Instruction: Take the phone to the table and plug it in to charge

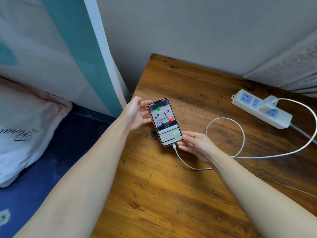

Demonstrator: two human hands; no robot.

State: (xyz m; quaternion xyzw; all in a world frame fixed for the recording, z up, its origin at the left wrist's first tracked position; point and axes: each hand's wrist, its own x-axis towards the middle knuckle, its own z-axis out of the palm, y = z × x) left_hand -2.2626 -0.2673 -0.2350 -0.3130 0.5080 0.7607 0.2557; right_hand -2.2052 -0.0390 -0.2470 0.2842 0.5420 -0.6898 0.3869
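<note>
Plugged in and lighting up over the table!

The left hand (135, 114) is cradling the phone (164, 121) loosely by its far end, the right hand (193, 143) is pinching its near corner beside the cable (226, 148); tugging that loop risks unseating the connector.

Cursive embroidered lettering in dark thread on the white-and-pink pillowcase (25, 127), cut off by the frame edge and not fully legible. Cartoon mouse wallpaper on the lit screen of the slim gold-edged phone (165, 122), with a small caption under the figures reading roughly "MICKEY MOUSE", blurred. Green tile near the screen top, contents unreadable. Nothing else legible.
</note>
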